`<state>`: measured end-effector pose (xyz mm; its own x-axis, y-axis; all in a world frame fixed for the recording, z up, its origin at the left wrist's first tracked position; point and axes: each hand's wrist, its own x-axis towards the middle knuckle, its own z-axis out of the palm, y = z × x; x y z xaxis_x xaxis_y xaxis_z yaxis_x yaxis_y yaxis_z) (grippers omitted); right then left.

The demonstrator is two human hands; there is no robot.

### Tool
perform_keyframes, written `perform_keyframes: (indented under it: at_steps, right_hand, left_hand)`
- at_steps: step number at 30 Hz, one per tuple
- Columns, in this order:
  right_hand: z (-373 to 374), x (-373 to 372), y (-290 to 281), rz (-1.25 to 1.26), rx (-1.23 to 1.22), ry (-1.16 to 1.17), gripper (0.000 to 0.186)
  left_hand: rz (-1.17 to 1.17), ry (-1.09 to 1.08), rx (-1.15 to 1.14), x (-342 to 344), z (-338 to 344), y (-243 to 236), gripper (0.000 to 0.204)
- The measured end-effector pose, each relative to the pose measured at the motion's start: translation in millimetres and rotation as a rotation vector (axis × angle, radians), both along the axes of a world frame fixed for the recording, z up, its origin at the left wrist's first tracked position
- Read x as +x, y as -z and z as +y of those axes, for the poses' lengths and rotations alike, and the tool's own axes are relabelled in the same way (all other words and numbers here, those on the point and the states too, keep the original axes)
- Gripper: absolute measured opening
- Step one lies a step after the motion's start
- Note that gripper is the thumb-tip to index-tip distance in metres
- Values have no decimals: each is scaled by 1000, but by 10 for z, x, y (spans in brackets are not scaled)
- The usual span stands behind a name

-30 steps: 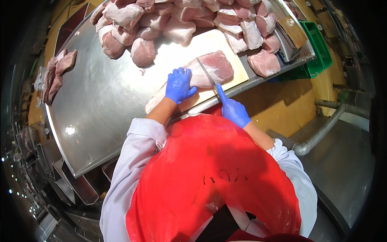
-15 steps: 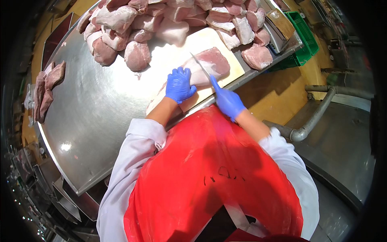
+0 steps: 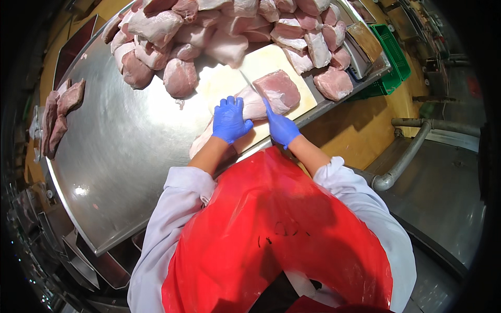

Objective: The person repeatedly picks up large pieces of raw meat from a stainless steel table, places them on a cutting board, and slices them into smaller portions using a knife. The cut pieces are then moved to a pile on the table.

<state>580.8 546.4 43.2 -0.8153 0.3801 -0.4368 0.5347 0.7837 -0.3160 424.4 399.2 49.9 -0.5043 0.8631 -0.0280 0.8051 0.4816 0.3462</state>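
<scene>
My left hand (image 3: 228, 120), in a blue glove, presses with curled fingers on the left part of a long pale pink piece of meat (image 3: 277, 89) lying on a cream cutting board (image 3: 269, 56). My right hand (image 3: 282, 127), also gloved in blue, grips a long knife (image 3: 253, 84), index finger stretched along its back. The blade runs diagonally across the meat to the right of my left hand, its tip pointing up-left past the far edge. The handle is hidden in my fingers.
Many meat pieces (image 3: 180, 78) are heaped along the back of the steel table (image 3: 104, 156). Several narrower pieces (image 3: 58, 117) lie at left. A scale (image 3: 360, 57) sits at the back right beside a green crate (image 3: 394, 73). A metal pipe (image 3: 409, 156) runs at the lower right.
My right hand has moved left with the knife, closer to my left hand. The blade now sits lower in the meat, and the right-hand portion looks more separated.
</scene>
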Motion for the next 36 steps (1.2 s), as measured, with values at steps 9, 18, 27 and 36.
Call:
perform_keyframes:
  at_steps: [9, 18, 27, 36]
  right_hand:
    - [152, 1663, -908, -170, -204, -100, 94]
    - [1238, 2458, -1341, 196, -213, 377, 84]
    - [1249, 2862, -968, 366, -475, 735, 78]
    - [1408, 3174, -846, 460, -381, 840, 80]
  left_hand:
    - [-101, -166, -135, -119, 338, -164, 80]
    - [-281, -59, -351, 154, 1753, -160, 117]
    - [-1717, -101, 224, -697, 1705, 269, 83]
    - [-420, 344, 424, 115, 3894, -799, 82]
